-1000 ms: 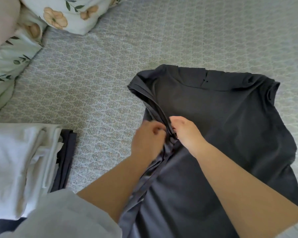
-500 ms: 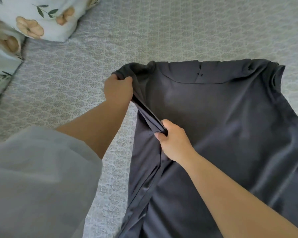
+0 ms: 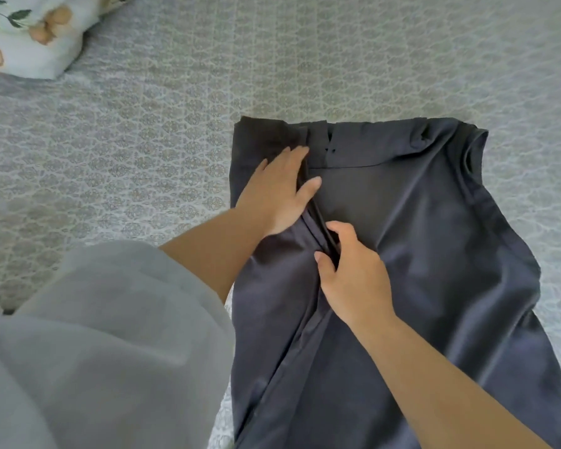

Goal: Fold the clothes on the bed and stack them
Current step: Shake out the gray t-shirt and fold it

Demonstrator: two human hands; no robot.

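Left hand [image 3: 274, 186] has folded shirt [image 3: 434, 238] edge inward, flat; right fingers [image 3: 334, 234] pinch fold; collar away.

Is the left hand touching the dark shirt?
Touching. The head view shows the left hand lying flat, fingers straight, on the folded-over side of the dark shirt, no gap between them.

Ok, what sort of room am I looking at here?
Most likely a bedroom: the dark grey garment lies on a bed with a pale grey patterned bedspread, and a white floral-print pillow sits at the top left corner.
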